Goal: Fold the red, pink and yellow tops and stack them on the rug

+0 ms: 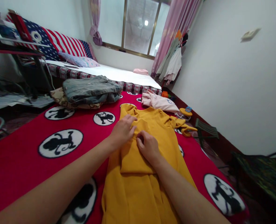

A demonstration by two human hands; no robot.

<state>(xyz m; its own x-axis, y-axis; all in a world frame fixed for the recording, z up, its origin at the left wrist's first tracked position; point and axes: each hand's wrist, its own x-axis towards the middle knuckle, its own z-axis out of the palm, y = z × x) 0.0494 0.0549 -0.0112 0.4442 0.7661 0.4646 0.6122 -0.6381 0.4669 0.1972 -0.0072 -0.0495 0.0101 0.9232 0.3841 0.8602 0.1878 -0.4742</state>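
Note:
A mustard-yellow dress [156, 127] lies spread on the red blanket, its neckline toward the far end and its skirt toward me. One sleeve hangs out to the right. A fold of its cloth crosses the middle and ends in a straight lower edge. My left hand [124, 129] rests on the left part of the bodice, fingers stretched out and apart from the thumb. Close beside it, my right hand [149, 146] has its fingers curled in toward the thumb on the cloth, seemingly pinching the dress; its fingertips are partly hidden.
The red blanket [30, 168] has round monkey prints. Folded denim clothing [91, 90] lies at the far left on a patterned cloth, and a pink garment [160, 101] at the far right. Beyond are a bed [119, 73] and window. A small green folding stool [206, 128] stands right.

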